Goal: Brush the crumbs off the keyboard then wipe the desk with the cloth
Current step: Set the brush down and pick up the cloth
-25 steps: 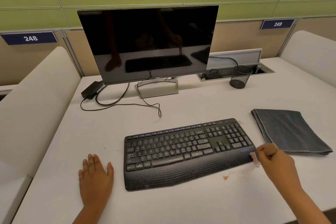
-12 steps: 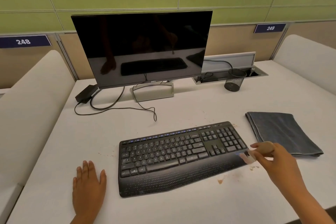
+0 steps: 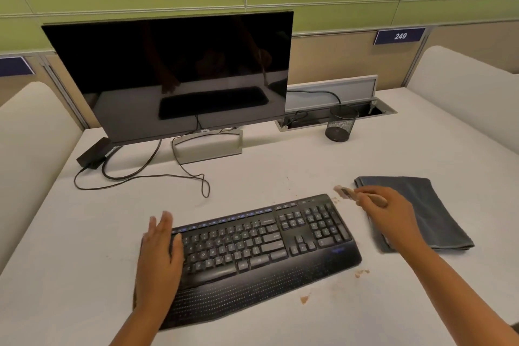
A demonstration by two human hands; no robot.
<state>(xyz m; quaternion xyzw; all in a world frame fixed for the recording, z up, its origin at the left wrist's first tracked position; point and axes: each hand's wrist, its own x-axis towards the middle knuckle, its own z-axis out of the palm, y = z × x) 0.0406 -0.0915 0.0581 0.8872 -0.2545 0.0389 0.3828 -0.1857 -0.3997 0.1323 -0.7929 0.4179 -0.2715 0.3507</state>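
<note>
Few crumbs (image 3: 361, 273), seemingly tan, flank black keyboard (image 3: 261, 247).

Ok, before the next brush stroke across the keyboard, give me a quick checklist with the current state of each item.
1. Brush gripped in right hand: ok.
2. Left hand steadying the keyboard's left end: ok.
3. Keys free of crumbs: cannot tell, too small to see.
4. Crumbs still on the desk by the keyboard's near right edge: not ok, wiping is still due.
5. Cloth folded within reach on the right: ok.
6. Cable clear of the keyboard: ok.
</note>
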